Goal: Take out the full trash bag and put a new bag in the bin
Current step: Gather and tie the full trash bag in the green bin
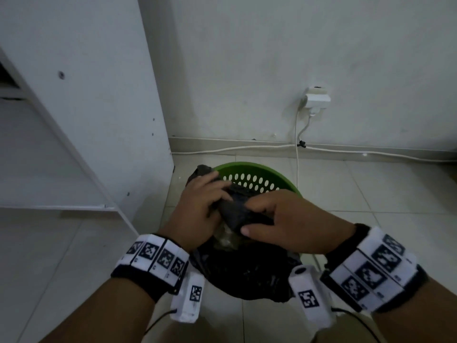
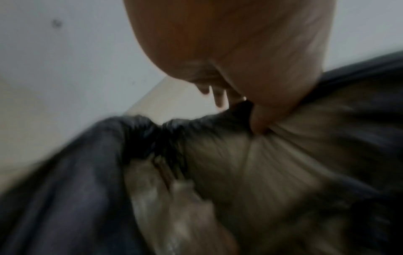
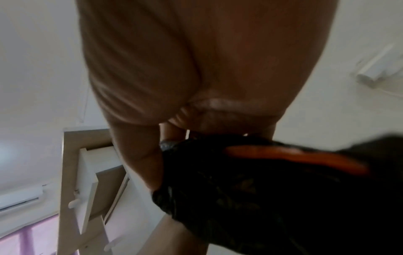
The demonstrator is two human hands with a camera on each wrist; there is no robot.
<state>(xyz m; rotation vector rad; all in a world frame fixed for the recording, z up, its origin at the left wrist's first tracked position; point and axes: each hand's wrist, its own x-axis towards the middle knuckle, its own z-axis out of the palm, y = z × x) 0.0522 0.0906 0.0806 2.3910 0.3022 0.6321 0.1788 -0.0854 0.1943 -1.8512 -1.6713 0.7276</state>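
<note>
A full black trash bag (image 1: 247,273) hangs in front of me, above the floor, with pale rubbish showing through its stretched plastic (image 2: 250,172). Both hands hold its gathered top. My left hand (image 1: 200,206) grips the bunched neck from the left, fingers curled over it. My right hand (image 1: 277,219) pinches the twisted plastic (image 3: 240,181) from the right, thumb underneath. Behind the bag stands the green perforated bin (image 1: 257,177), which looks empty; its lower part is hidden by the bag and hands.
A white cabinet (image 1: 99,107) stands close on the left. On the wall behind the bin is a socket with a plug (image 1: 317,99), and white cables (image 1: 296,149) run down and along the skirting. Tiled floor (image 1: 371,189) lies to the right.
</note>
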